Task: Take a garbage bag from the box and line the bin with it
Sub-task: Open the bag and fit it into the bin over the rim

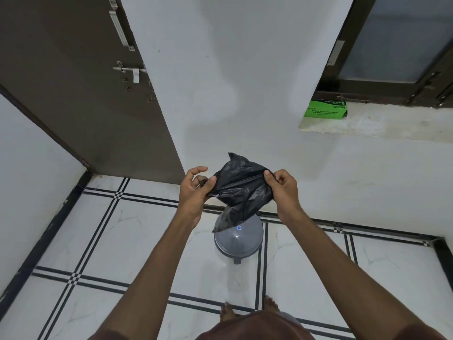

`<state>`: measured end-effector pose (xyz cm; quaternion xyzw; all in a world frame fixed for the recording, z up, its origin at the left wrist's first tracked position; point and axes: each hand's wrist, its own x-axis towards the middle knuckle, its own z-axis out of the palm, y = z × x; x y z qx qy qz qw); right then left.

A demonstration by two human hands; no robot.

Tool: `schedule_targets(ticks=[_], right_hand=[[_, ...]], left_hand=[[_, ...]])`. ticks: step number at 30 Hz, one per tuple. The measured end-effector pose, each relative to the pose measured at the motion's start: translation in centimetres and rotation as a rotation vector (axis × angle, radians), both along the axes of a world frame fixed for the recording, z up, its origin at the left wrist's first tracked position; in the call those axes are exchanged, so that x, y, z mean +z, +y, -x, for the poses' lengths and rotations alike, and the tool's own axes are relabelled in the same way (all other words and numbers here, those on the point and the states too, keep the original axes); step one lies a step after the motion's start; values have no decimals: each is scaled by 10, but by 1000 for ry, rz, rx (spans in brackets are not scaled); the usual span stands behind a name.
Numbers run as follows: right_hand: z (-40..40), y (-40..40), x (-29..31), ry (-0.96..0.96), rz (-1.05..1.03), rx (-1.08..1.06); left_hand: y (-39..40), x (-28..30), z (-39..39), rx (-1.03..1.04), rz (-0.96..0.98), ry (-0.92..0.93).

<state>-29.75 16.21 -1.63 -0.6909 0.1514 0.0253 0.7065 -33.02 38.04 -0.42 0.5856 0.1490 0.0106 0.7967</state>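
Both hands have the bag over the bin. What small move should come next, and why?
Probably pull the mouth open: the left hand and right hand pinch a still-crumpled bag, and the bin below looks closed.

Brown door (pixel 81 94), at ten o'clock, with metal latch (pixel 128 69) and long handle (pixel 120 28). Dark-framed window (pixel 397 45), at two o'clock, above stone sill (pixel 392 123). White wall (pixel 232 82), at twelve. White floor tiles (pixel 110 241) with black line borders, at six.

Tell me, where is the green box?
The green box sits on the window ledge, upper right in the head view, against the dark window frame.
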Motion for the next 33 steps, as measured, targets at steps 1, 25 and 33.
schedule_targets(ticks=[1,25,33], right_hand=[[-1,1,-1,-1,-11,-11],[13,-26,-10,175,-235,380],[6,-36,-9,227,-53,675]], left_hand=[[0,-2,-1,-30,-51,12],[-15,0,5,-138,23,67],[-11,-1,7,-60,-153,61]])
